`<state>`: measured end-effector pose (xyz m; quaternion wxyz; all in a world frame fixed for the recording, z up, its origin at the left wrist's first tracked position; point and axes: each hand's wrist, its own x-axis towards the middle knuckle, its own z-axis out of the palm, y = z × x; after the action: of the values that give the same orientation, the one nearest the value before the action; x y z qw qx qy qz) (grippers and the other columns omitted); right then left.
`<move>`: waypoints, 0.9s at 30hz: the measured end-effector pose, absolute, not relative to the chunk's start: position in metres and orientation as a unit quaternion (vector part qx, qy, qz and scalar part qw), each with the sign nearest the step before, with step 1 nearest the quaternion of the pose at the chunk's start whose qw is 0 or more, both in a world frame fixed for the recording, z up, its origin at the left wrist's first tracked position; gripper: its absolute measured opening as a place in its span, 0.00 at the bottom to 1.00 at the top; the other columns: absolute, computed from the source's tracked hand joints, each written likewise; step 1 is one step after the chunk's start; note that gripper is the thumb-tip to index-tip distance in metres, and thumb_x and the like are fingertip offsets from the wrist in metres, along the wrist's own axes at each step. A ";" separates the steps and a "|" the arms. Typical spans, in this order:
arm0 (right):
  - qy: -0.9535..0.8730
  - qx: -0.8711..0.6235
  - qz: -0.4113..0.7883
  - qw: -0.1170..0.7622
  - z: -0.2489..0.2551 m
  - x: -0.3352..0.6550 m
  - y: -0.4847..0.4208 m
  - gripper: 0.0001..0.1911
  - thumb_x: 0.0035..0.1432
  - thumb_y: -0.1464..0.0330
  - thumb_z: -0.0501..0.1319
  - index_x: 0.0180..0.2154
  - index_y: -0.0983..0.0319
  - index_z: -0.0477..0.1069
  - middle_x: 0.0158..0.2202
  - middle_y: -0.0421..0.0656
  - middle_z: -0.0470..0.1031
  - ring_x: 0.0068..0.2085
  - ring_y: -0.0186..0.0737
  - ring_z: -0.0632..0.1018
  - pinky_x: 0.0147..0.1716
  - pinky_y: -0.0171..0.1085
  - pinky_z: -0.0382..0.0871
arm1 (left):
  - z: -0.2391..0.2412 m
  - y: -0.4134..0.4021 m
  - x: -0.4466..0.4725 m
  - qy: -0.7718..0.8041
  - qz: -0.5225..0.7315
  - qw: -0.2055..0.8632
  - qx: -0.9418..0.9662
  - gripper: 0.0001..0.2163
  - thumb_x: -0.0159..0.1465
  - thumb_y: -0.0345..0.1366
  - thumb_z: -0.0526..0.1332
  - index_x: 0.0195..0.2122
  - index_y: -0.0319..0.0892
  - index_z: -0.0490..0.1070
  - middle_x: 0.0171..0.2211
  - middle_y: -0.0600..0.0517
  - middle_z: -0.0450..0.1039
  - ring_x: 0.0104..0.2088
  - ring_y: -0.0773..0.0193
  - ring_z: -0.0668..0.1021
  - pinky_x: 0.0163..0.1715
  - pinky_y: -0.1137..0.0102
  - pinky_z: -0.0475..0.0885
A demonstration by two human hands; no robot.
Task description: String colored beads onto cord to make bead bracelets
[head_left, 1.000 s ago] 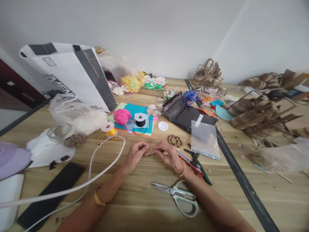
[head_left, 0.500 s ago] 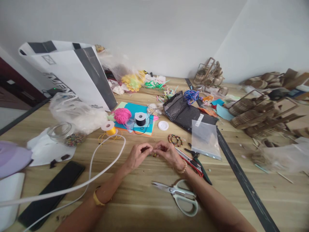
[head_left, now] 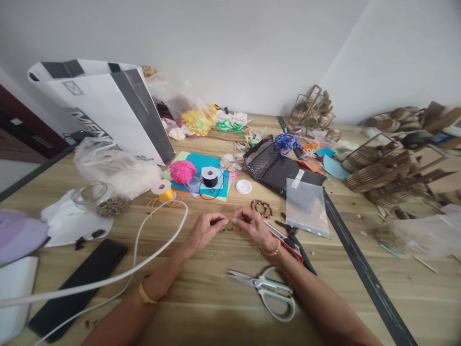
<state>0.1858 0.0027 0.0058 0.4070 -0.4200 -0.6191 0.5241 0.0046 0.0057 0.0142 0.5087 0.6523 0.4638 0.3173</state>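
Both hands meet at mid-table over the bead strand (head_left: 227, 229). Left hand (head_left: 209, 229) pinches strand, thumb against fingers; right hand (head_left: 253, 228) does likewise, fingertips near the left's. Exact grip points too small to tell. Strand sits just below the fingertips, partly hidden by them; cord too fine to make out. Bracelets (head_left: 261, 209), beaded, lie just beyond right hand. Cutter (head_left: 288, 244), red, beside right wrist, next to green-handled pliers (head_left: 303, 254). Scissors (head_left: 258, 283) lie near right forearm, blades pointing left. White lid (head_left: 244, 187) beyond the hands; black spool (head_left: 210, 179) on coloured paper (head_left: 223, 190), pink yarn (head_left: 183, 172) beside it. Yellow spool (head_left: 164, 193) left of those. Jar (head_left: 92, 202) farther left, multicoloured beads inside. Phone (head_left: 77, 288) left of left forearm, white cable (head_left: 158, 256) crossing over it.
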 end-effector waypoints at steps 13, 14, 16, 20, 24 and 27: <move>-0.578 -0.401 0.562 0.435 0.001 0.185 0.006 0.16 0.51 0.57 0.65 0.28 0.64 0.68 0.19 0.37 0.66 0.20 0.29 0.66 0.20 0.30 0.61 | 0.005 0.007 0.004 0.428 0.324 0.626 0.566 0.12 0.57 0.42 0.60 0.27 0.36 0.73 0.19 0.55 0.66 0.19 0.72 0.66 0.20 0.75 0.61; -0.578 -0.403 0.563 0.432 0.002 0.185 0.006 0.16 0.51 0.57 0.65 0.28 0.64 0.68 0.19 0.36 0.66 0.20 0.29 0.66 0.19 0.29 0.60 | 0.005 0.006 0.004 0.430 0.326 0.618 0.572 0.12 0.57 0.41 0.61 0.27 0.36 0.74 0.19 0.55 0.66 0.19 0.72 0.65 0.20 0.76 0.61; -0.574 -0.406 0.570 0.425 0.004 0.184 0.005 0.16 0.51 0.57 0.65 0.27 0.64 0.68 0.19 0.36 0.66 0.20 0.29 0.66 0.19 0.29 0.60 | 0.004 0.006 0.004 0.442 0.332 0.591 0.587 0.10 0.57 0.39 0.61 0.27 0.36 0.74 0.18 0.56 0.65 0.19 0.72 0.65 0.20 0.76 0.60; -0.565 -0.401 0.589 0.416 0.004 0.184 0.005 0.16 0.50 0.57 0.66 0.27 0.64 0.68 0.19 0.36 0.67 0.20 0.28 0.66 0.19 0.29 0.60 | 0.005 0.004 0.006 0.467 0.345 0.548 0.602 0.09 0.56 0.38 0.60 0.29 0.37 0.74 0.20 0.55 0.68 0.19 0.71 0.67 0.20 0.75 0.62; -0.561 -0.389 0.602 0.413 0.004 0.184 0.005 0.16 0.50 0.58 0.66 0.27 0.65 0.68 0.20 0.37 0.67 0.20 0.28 0.66 0.19 0.29 0.60 | 0.008 0.004 0.007 0.443 0.343 0.572 0.600 0.10 0.57 0.40 0.60 0.30 0.37 0.73 0.20 0.54 0.68 0.20 0.71 0.67 0.21 0.75 0.63; -0.566 -0.381 0.609 0.404 0.005 0.183 0.004 0.17 0.50 0.57 0.66 0.27 0.65 0.69 0.21 0.38 0.69 0.20 0.29 0.67 0.20 0.29 0.62 | 0.008 0.005 0.008 0.426 0.330 0.593 0.598 0.12 0.59 0.42 0.59 0.28 0.37 0.72 0.22 0.54 0.69 0.20 0.71 0.67 0.21 0.75 0.62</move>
<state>0.1831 0.0036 0.0045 0.4043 -0.3808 -0.5663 0.6089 0.0078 0.0046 0.0083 0.5933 0.5981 0.4258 0.3301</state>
